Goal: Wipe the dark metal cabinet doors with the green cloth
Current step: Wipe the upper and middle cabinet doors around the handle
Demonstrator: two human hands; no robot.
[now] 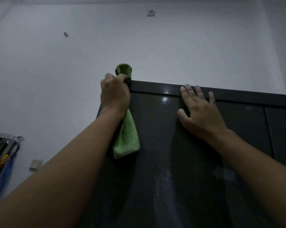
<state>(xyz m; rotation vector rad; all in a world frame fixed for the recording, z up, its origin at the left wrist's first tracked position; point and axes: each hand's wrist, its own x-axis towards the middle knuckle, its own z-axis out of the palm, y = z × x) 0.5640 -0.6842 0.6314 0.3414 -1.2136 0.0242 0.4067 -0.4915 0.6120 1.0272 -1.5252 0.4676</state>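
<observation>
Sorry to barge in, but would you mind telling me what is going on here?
A person is cleaning a dark metal cabinet door. The left hand grips the green cloth at the door's upper left corner; one end sticks up above the fist and the rest hangs down against the door. The right hand lies flat on the door near its top edge, fingers spread. Pale smears show lower down on the door.

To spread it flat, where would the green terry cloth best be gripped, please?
I would pinch the hanging lower corner of the green terry cloth from the right with the right hand; that end hangs free on the dark metal cabinet door, while the left hand bunches the middle.
</observation>
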